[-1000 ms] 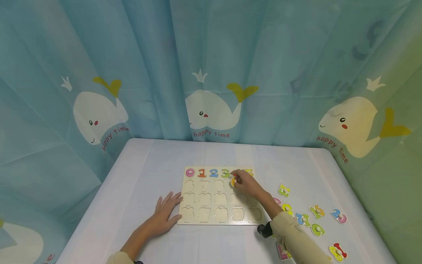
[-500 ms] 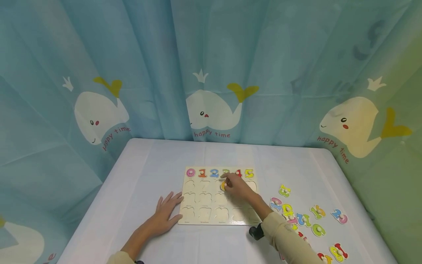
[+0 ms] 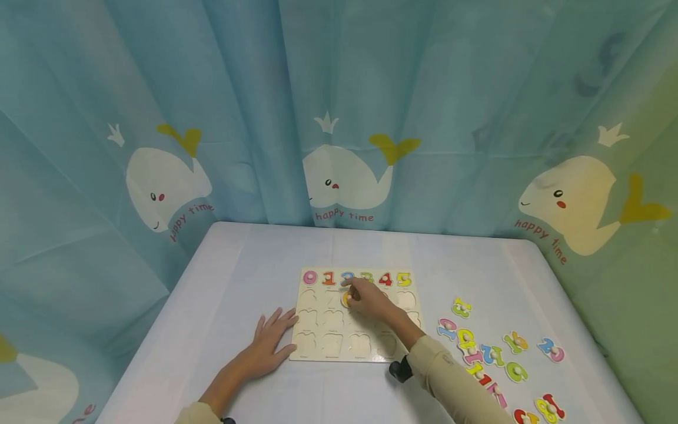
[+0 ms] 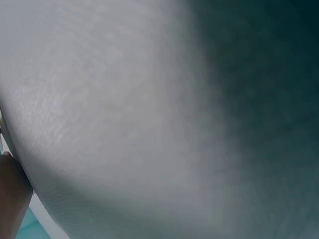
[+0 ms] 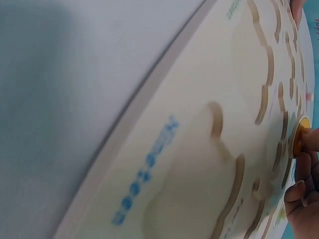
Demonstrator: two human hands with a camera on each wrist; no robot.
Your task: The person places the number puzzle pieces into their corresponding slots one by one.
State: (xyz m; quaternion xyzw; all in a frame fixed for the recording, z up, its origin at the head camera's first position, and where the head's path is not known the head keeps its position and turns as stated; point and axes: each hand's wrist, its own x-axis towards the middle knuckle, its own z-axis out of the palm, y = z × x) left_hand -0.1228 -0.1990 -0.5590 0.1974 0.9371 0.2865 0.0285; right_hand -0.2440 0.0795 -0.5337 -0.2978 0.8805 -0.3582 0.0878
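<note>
A wooden number board (image 3: 318,356) lies on the table, its top row filled with the coloured numbers 0 to 5 and its lower rows showing bare recesses. My right hand (image 3: 373,300) pinches a yellow-orange number puzzle piece (image 3: 345,300) over the second row. In the right wrist view that piece (image 5: 298,139) is tilted beside the fingers, just above the board; which number it is cannot be made out. My left hand (image 3: 269,341) rests with fingers spread at the board's left edge. Blurred pale fabric fills most of the left wrist view.
Several loose number pieces lie scattered on the right of the white table (image 3: 254,259), among them a green 6 (image 3: 516,371) and a green-yellow 13 (image 3: 462,307). A blue whale-print curtain (image 3: 254,118) hangs behind the table.
My right hand has moved left along the board with the yellow-orange piece, from below the 4 to below the 2. The left hand stays at the board's edge.
</note>
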